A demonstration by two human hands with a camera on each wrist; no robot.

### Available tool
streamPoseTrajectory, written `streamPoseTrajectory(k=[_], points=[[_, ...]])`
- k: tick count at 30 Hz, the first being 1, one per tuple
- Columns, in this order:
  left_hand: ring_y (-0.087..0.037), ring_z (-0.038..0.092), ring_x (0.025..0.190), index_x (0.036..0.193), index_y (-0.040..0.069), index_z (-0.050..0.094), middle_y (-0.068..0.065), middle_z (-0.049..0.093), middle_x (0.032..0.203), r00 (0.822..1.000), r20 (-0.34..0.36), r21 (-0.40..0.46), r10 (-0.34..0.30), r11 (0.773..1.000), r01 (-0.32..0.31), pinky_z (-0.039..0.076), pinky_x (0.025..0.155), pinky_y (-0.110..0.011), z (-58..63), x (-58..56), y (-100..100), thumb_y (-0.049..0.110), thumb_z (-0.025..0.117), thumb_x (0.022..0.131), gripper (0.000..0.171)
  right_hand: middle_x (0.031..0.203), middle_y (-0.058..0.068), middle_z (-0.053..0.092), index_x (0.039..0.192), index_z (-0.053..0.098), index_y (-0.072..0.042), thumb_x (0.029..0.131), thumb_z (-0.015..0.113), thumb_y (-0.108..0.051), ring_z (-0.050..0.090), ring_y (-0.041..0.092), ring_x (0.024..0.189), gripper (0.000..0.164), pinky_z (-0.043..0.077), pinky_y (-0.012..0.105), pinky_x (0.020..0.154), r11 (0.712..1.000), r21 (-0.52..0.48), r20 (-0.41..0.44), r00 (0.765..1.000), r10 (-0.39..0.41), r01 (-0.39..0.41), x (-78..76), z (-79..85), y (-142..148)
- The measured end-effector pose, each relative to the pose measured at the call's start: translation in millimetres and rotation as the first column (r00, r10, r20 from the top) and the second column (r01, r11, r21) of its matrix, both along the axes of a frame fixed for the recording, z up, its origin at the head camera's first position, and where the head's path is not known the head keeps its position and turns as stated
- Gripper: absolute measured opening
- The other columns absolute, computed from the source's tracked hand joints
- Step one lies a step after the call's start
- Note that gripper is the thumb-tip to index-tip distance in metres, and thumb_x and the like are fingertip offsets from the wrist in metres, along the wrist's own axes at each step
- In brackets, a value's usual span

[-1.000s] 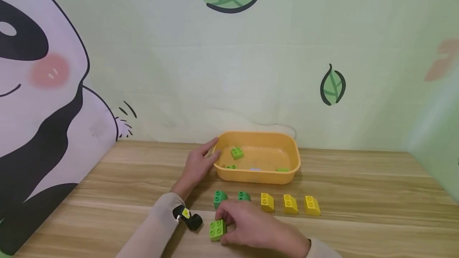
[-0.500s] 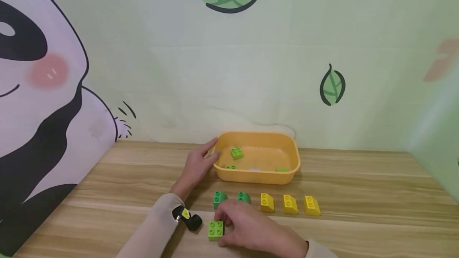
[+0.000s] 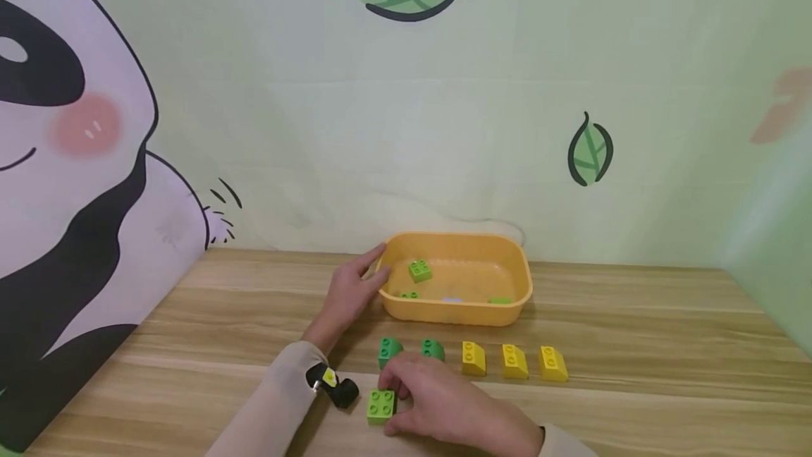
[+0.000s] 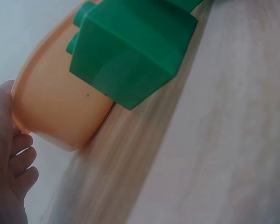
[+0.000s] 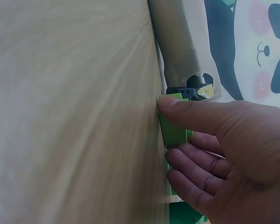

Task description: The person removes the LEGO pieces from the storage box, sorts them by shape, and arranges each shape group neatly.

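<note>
On the near part of the table, my right hand (image 3: 444, 397) pinches a light green toy building brick (image 3: 380, 407) with several studs on top. The right wrist view has the thumb lying across one side of this brick (image 5: 173, 128), the other fingers beyond it. Farther back, my left hand (image 3: 347, 295) holds the left end of an orange plastic tub (image 3: 453, 314), thumb over the rim. Between them stand two dark green curved bricks, one (image 3: 388, 353) clear of the right hand, the other (image 3: 433, 349) partly behind it. The left wrist view shows a dark green brick (image 4: 126, 51) up close.
Three yellow sloped bricks (image 3: 472, 360) continue the row to the right. Inside the tub lie a light green brick (image 3: 419, 271), more green pieces (image 3: 500, 301) and a pale purple piece (image 3: 452, 300), partly hidden by the front wall. A leaf-patterned backdrop (image 3: 444, 125) rises behind the table.
The light green brick has turned from a slight slant to nearly square and shifted slightly left, with the right hand still at it. The left hand and tub have stayed put.
</note>
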State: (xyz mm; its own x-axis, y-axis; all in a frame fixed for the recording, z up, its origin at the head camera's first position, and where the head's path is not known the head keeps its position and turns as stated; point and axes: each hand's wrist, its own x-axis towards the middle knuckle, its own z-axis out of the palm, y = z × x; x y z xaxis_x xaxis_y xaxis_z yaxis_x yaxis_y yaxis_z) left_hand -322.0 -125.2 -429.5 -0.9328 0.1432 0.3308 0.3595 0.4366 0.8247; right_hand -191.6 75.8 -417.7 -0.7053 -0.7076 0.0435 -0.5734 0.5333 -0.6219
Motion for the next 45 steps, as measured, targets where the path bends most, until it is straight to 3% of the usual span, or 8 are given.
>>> streamPoseTrajectory(k=[4, 12, 18, 24, 29, 38, 45], points=[[-0.032, 0.045, 0.148, 0.154, 0.006, 0.055, -0.008, 0.053, 0.158, 1.0, -0.003, 0.003, -0.007, 1.0, 0.007, 0.036, 0.122, -0.053, 1.2, -0.2, 1, 0.021, 0.065, 0.105, 0.052, 0.1, -0.018, 0.06, 0.115, 0.068, -0.02, 0.085, 0.092, -0.027, 0.056, -0.002, 0.09, 0.039, 0.054, 0.019, 0.083, 0.999, 0.024, 0.015, 1.0, -0.026, 0.026, 7.6, 14.7, -1], [-0.032, 0.045, 0.148, 0.154, 0.008, 0.056, -0.008, 0.053, 0.158, 1.0, 0.002, -0.001, 0.009, 1.0, -0.009, 0.036, 0.122, -0.052, 1.1, 0.3, 1, 0.023, 0.066, 0.105, 0.052, 0.101, -0.018, 0.06, 0.118, 0.069, -0.019, 0.086, 0.091, -0.03, 0.057, -0.002, 0.092, 0.04, 0.053, 0.02, 0.086, 0.999, 0.024, 0.031, 0.999, -0.025, 0.025, 9.3, 19.3, -1], [-0.033, 0.046, 0.148, 0.153, 0.005, 0.056, -0.009, 0.053, 0.157, 1.0, -0.011, 0.006, -0.005, 1.0, 0.005, 0.036, 0.122, -0.052, 0.3, 2.1, 0, 0.023, 0.066, 0.105, 0.053, 0.114, -0.014, 0.067, 0.128, 0.069, -0.016, 0.092, 0.084, -0.04, 0.061, 0.0, 0.105, 0.045, 0.055, 0.024, 0.094, 1.0, 0.006, 0.062, 0.998, 0.0, 0.0, 10.1, 28.4, 6], [-0.034, 0.047, 0.147, 0.152, 0.004, 0.057, -0.009, 0.054, 0.156, 1.0, -0.027, 0.015, -0.012, 1.0, 0.012, 0.036, 0.121, -0.054, 0.0, 2.3, 0, 0.022, 0.067, 0.104, 0.053, 0.118, -0.005, 0.07, 0.125, 0.069, -0.013, 0.099, 0.077, -0.039, 0.065, 0.009, 0.11, 0.038, 0.056, 0.03, 0.097, 1.0, -0.012, -0.083, 0.997, 0.006, -0.007, 9.1, 48.4, 9], [-0.034, 0.048, 0.146, 0.152, 0.003, 0.057, -0.01, 0.055, 0.155, 0.999, -0.051, 0.005, -0.01, 1.0, 0.01, 0.037, 0.121, -0.054, -0.5, 0.5, -1, 0.022, 0.067, 0.103, 0.053, 0.119, 0.003, 0.071, 0.125, 0.068, -0.009, 0.102, 0.075, -0.032, 0.068, 0.019, 0.111, 0.033, 0.058, 0.035, 0.098, 0.998, -0.061, -0.251, 0.968, 0.013, -0.029, -2.0, 63.8, 13], [-0.032, 0.049, 0.145, 0.152, 0.005, 0.058, -0.01, 0.056, 0.155, 0.999, -0.051, -0.014, 0.002, 1.0, -0.003, 0.038, 0.121, -0.051, 1.0, 1.5, 0, 0.023, 0.067, 0.104, 0.053, 0.124, 0.011, 0.07, 0.13, 0.066, -0.002, 0.1, 0.078, -0.026, 0.07, 0.026, 0.113, 0.04, 0.061, 0.039, 0.093, 0.999, -0.038, -0.418, 0.909, -0.008, -0.009, -30.8, 80.4, 18], [-0.032, 0.049, 0.145, 0.152, 0.004, 0.057, -0.01, 0.055, 0.155, 0.998, -0.055, -0.013, -0.005, 1.0, 0.005, 0.038, 0.121, -0.052, 1.3, 1.5, -1, 0.024, 0.067, 0.103, 0.054, 0.128, 0.011, 0.068, 0.133, 0.064, -0.004, 0.101, 0.076, -0.029, 0.07, 0.024, 0.104, 0.043, 0.062, 0.037, 0.09, 0.995, 0.05, -0.457, 0.888, -0.051, 0.083, -55.8, 88.9, 19]])
